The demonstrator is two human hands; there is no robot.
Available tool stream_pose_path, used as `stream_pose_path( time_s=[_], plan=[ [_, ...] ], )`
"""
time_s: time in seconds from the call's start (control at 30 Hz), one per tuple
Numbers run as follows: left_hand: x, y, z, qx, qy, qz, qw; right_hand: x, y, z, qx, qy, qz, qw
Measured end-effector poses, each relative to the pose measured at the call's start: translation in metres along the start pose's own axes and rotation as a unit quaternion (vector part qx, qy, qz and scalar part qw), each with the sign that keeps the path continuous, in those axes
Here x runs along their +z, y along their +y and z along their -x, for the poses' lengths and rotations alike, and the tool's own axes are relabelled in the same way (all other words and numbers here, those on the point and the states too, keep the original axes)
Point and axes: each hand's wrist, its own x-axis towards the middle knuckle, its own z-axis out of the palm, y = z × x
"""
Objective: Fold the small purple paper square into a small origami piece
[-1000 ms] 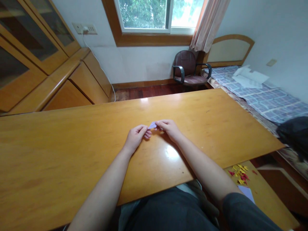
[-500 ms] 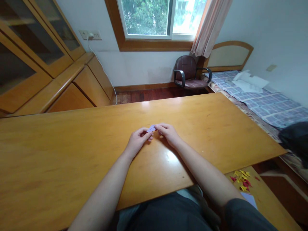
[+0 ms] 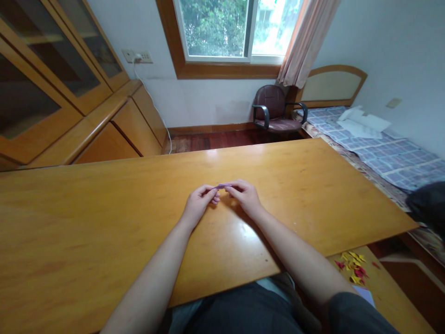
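Observation:
A small folded piece of purple paper (image 3: pixel 223 186) is held just above the wooden table (image 3: pixel 114 218), seen nearly edge-on. My left hand (image 3: pixel 202 199) pinches its left end between thumb and fingers. On the other side, my right hand (image 3: pixel 244 194) grips the right end the same way. Both hands are closed, with a narrow gap between them that the paper spans. Its exact folds are too small to make out.
At the lower right, a lower surface (image 3: pixel 392 297) bears several yellow and red folded paper pieces (image 3: pixel 355 268) and a purple sheet (image 3: pixel 365 295). A brown armchair (image 3: pixel 274 109) stands beyond the table, a bed (image 3: pixel 389 144) to the right, cabinets (image 3: pixel 100 125) to the left.
The purple paper has turned from showing its flat, pointed face to showing mostly its thin edge. Both hands still hold it in nearly the same place.

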Motion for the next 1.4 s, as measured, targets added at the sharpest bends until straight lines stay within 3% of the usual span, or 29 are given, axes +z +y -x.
stream_pose_path(
  time_s=[0.17,0.3,0.5,0.7,0.93,1.4],
  plan=[
    [0.002,0.001,0.001,-0.085,-0.050,0.086,0.991,-0.004,-0.001,0.004,-0.124,0.031,0.155,0.980],
    [-0.001,0.002,-0.002,-0.102,-0.016,0.141,0.985,-0.008,0.000,0.008,-0.188,0.033,0.208,0.959],
    [-0.003,0.005,-0.002,-0.094,-0.011,0.186,0.978,-0.011,0.007,0.008,-0.243,-0.040,0.296,0.923],
    [0.003,0.006,-0.001,-0.067,0.016,0.162,0.984,-0.011,0.012,0.006,-0.243,-0.108,0.335,0.904],
    [0.003,0.008,-0.001,-0.061,0.030,0.143,0.987,-0.008,0.011,0.008,-0.263,-0.111,0.291,0.913],
    [0.001,0.002,-0.002,-0.060,0.019,0.098,0.993,-0.008,0.005,0.006,-0.215,-0.136,0.289,0.923]
  ],
)
